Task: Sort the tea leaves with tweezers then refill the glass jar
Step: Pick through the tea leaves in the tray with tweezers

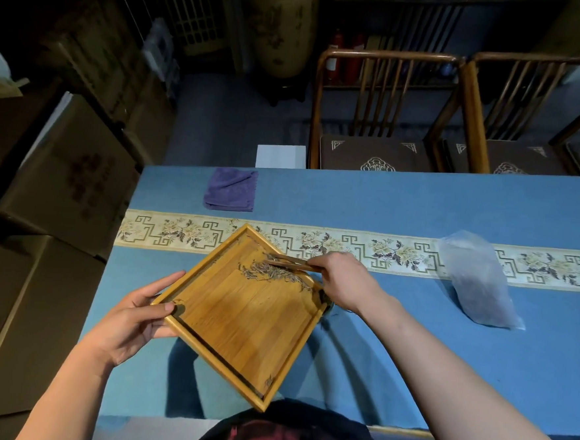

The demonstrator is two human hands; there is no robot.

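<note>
Evidently the refilling step is under way: the wooden tray [240, 319] is held off the blue tablecloth [410, 348] and turned so that one corner points toward the right. That corner is gripped from the opposite side by the left hand [134, 322], thumb laid over the rim and fingers curled beneath, so the tray can be tipped. The tea leaves [271, 273] are gathered in a loose line near the low right corner, where something dark, probably the glass jar, is mostly hidden under the rim and cannot be made out for certain. The tweezers [289, 261] are pinched in the right hand [341, 278], their tips laid beside the leaves, seemingly to sweep them along. A plastic bag [480, 281] lies well apart on the right, and a folded purple cloth [230, 189] rests at the far edge.
</note>
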